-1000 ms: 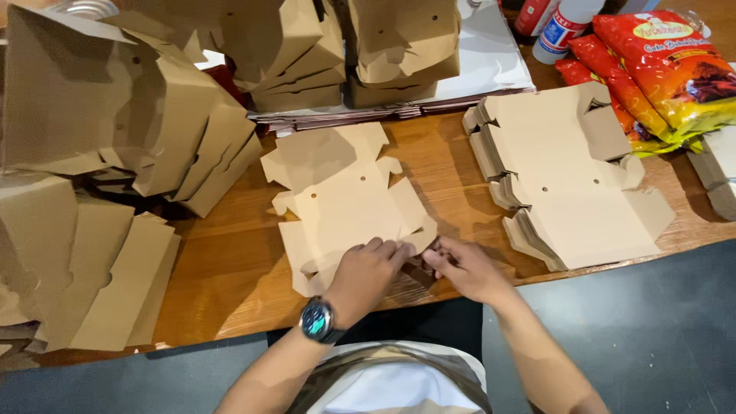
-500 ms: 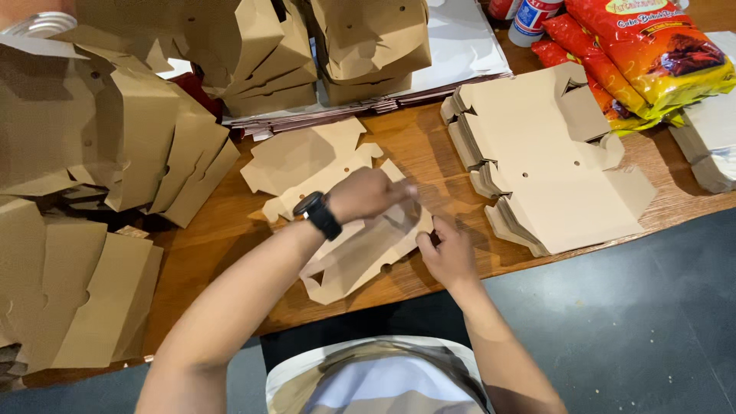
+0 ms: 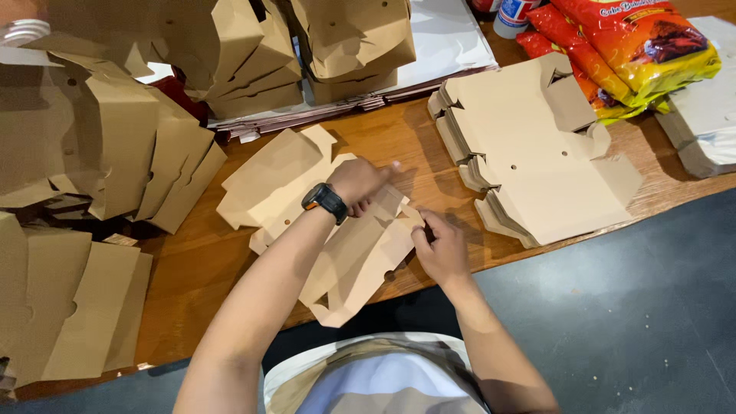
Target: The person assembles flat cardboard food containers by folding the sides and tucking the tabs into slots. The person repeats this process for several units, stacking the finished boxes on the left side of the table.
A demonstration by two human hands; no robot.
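A flat brown cardboard box blank [image 3: 356, 257] lies tilted over the front edge of the wooden table [image 3: 199, 264], partly folded. My left hand [image 3: 359, 182], with a black watch on the wrist, presses on the blank's far flap. My right hand [image 3: 438, 247] pinches the blank's right edge flap. Under and behind the blank lie two or three more flat blanks [image 3: 268, 180].
A stack of unfolded blanks [image 3: 537, 146] sits to the right. Folded brown boxes [image 3: 100, 146] pile up at left and at the back [image 3: 345, 46]. Red and yellow snack bags [image 3: 629, 46] and a white bag [image 3: 709, 115] lie far right. Dark floor [image 3: 629, 307] below.
My left hand has moved up from the near edge to the blank's far flap. The blank has been folded and turned at an angle; my right hand stays at its right edge.
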